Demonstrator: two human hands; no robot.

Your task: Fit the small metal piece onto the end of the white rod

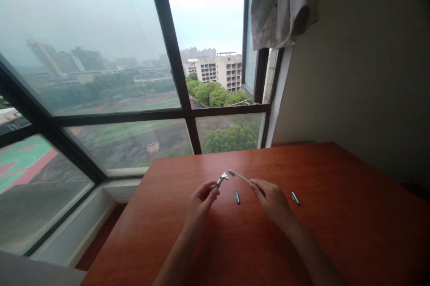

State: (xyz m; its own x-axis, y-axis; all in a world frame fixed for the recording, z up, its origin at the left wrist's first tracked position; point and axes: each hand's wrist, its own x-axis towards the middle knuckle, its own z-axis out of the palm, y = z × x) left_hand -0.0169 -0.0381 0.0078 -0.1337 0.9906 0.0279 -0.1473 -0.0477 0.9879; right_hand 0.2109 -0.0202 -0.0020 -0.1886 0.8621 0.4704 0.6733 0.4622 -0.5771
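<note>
My left hand (200,201) is closed around a razor handle (219,181), its silver head end (225,176) pointing up and away from me. In my right hand (271,197) is a slim pale toothbrush (240,176), pinched by its handle. The toothbrush's grey bristle end lies just right of the razor's head end, with a small gap visible between them. Below and between my hands, a small dark and green razor cartridge (237,197) rests on the table. Another similar cartridge (295,198) lies to the right of my right hand.
The reddish-brown wooden table (161,223) reaches to the windows, whose dark frame (188,112) stands behind its far edge. One window pane is open at the upper right, with a piece of clothing (282,6) hanging before it. A plain wall (352,75) borders the right side.
</note>
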